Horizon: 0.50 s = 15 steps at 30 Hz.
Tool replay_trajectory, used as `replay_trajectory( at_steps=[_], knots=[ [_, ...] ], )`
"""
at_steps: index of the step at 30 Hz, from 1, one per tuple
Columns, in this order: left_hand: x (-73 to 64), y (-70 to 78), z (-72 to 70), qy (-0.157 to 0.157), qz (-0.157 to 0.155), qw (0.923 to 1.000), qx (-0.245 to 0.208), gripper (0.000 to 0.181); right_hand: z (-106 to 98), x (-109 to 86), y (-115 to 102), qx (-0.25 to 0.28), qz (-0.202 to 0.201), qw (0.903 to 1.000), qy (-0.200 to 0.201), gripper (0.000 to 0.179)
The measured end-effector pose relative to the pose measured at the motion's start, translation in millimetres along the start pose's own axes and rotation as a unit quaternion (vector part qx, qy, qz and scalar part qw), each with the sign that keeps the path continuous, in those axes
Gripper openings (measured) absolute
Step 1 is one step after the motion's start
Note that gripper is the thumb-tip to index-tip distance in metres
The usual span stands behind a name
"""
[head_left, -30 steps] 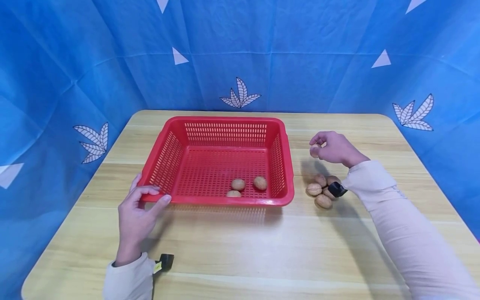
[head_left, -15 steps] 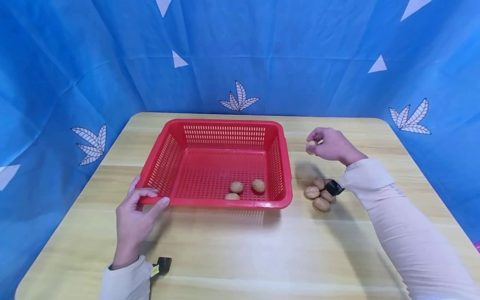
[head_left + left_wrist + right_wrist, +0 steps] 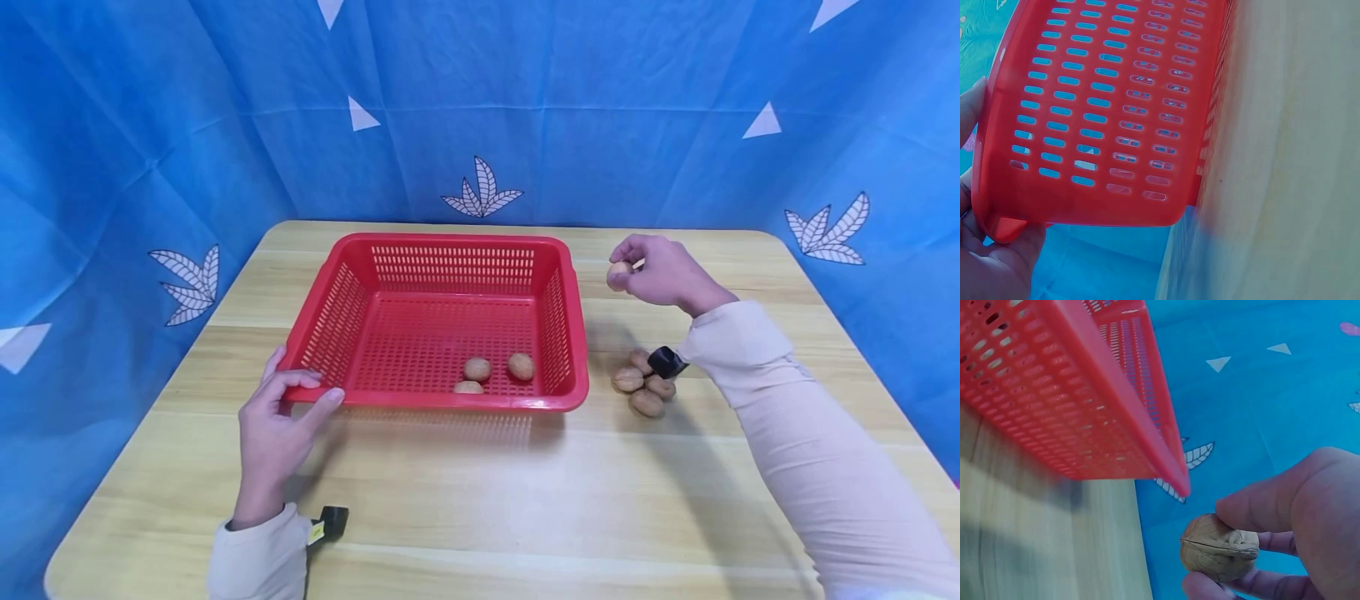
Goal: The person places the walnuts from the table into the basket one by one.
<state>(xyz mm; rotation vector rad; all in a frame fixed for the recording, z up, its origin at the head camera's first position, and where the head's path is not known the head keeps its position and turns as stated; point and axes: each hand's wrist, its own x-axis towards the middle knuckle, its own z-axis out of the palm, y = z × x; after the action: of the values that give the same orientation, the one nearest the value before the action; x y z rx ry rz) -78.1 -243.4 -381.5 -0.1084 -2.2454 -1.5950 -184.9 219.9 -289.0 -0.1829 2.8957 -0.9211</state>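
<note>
My left hand (image 3: 276, 433) grips the near left corner of a red plastic basket (image 3: 450, 401), thumb over the rim and fingers along the side. In the left wrist view the slotted basket wall (image 3: 1072, 206) fills much of the picture. Raised above the table to the right of the basket, my right hand (image 3: 663, 271) pinches a walnut (image 3: 1217, 547) between thumb and fingertips. Inside the basket, 3 walnuts (image 3: 521, 367) lie near its front right; the front rim partly hides one. Several more walnuts (image 3: 646, 403) sit in a small pile on the table, below my right forearm.
The wooden table (image 3: 480, 500) has a light grain and rounded corners. Behind it hangs a blue cloth (image 3: 615, 117) with white triangles and leaf prints. A black wrist camera (image 3: 666, 362) overlaps the walnut pile in the head view.
My right hand has risen away from the pile and moved slightly left and farther back, carrying the walnut. The left hand keeps its hold on the basket.
</note>
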Motion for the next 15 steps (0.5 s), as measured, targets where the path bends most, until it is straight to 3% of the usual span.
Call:
replay_trajectory(
  at_steps=[15],
  knots=[
    [-0.3,0.3,0.7,0.002,0.009,1.0,0.003,0.022,9.3,5.2,-23.6,0.018,-0.001,0.9998,0.013,0.03]
  ],
)
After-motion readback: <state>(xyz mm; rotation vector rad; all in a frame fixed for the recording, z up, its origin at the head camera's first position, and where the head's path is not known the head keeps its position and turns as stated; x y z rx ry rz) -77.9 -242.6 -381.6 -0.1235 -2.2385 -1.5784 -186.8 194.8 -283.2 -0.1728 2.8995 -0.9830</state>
